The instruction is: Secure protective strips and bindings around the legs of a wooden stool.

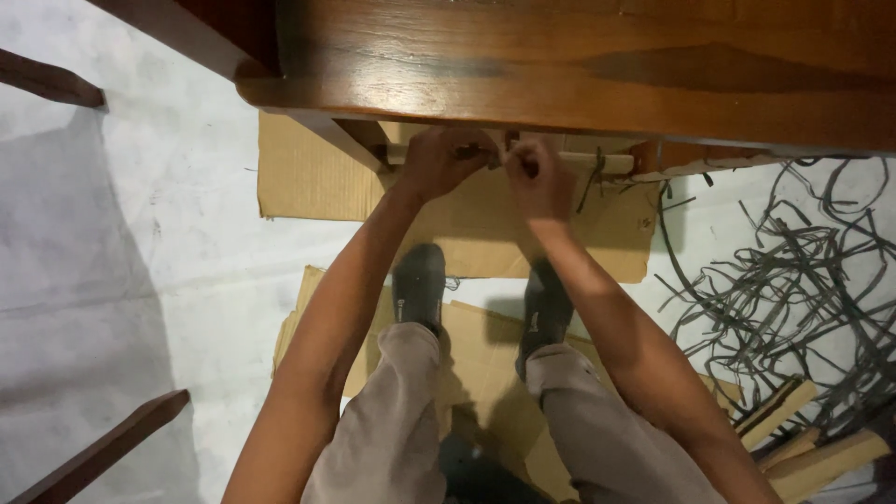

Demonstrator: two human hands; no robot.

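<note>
Both my hands reach under the edge of a dark polished wooden table (560,84). My left hand (439,161) is closed around a pale wooden rail (611,162) that runs under the table's edge. My right hand (537,177) is pinched shut just beside it on the same rail, where a dark strip (590,182) hangs down. What lies between the fingers is too small to tell. My legs in beige trousers and dark shoes (418,285) stand below.
Flattened cardboard sheets (317,173) cover the white floor (140,243) under the table and my feet. A tangle of dark grey strips (793,271) lies at the right. Short wooden pieces (821,462) lie at the lower right. Dark wooden legs (103,448) show at the left.
</note>
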